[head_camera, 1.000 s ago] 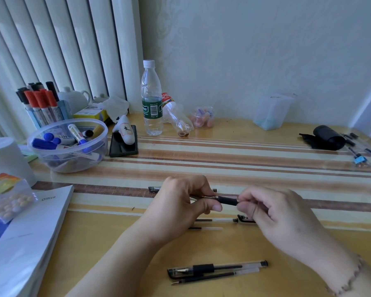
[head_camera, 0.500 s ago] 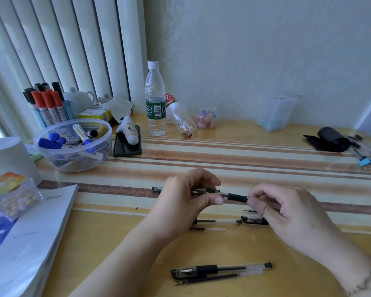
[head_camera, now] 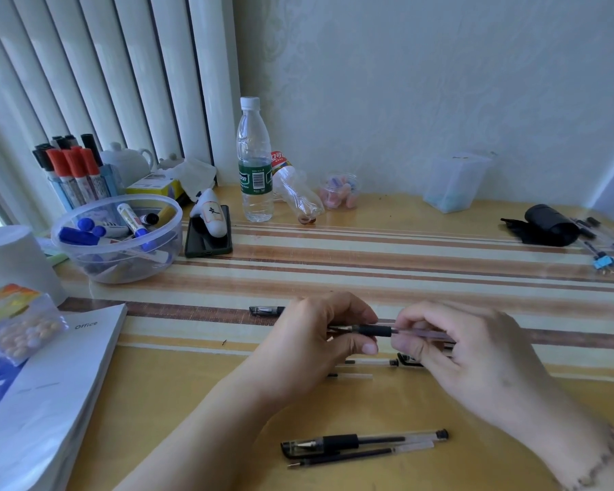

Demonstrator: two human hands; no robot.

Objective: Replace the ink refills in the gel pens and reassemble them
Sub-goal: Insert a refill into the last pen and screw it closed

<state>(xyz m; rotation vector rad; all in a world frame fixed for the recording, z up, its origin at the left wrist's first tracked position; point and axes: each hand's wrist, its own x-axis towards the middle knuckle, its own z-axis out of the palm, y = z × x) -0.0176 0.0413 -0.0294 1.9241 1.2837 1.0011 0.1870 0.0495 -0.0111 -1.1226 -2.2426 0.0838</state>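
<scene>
At the far left of the desk point(head_camera: 199, 402) lie a white book marked "Office" point(head_camera: 47, 391) and a small bag of pale beads point(head_camera: 18, 334), with an upturned white cup point(head_camera: 11, 264) behind them. Next along, a clear plastic bowl point(head_camera: 117, 239) holds blue-capped markers, and a holder of red- and black-capped markers point(head_camera: 70, 171) stands behind it. A dark phone point(head_camera: 208, 239) lies flat with a small white object on top, and a water bottle point(head_camera: 254, 161) stands upright just to its right, near an empty bottle lying on its side point(head_camera: 298, 196).

In the middle, the left hand point(head_camera: 316, 345) pinches the tip end of a gel pen point(head_camera: 376, 330), thumb and fingers closed on the metal point section just ahead of the black rubber sleeve. The right hand point(head_camera: 475, 356) grips the clear barrel of the same pen, its fingers wrapped narrowly around it. The pen is held roughly level, just above the desk, between both hands. A black pen cap point(head_camera: 266, 310) lies on the desk just beyond the left hand. Two loose refills point(head_camera: 366, 363) lie below the hands, partly hidden by them.

Nearer the viewer, a capped gel pen point(head_camera: 366, 441) lies beside a loose dark refill point(head_camera: 358, 455), the two almost touching. At the far right rest a black roll of material point(head_camera: 546, 225) and a few small parts too blurred to name.
</scene>
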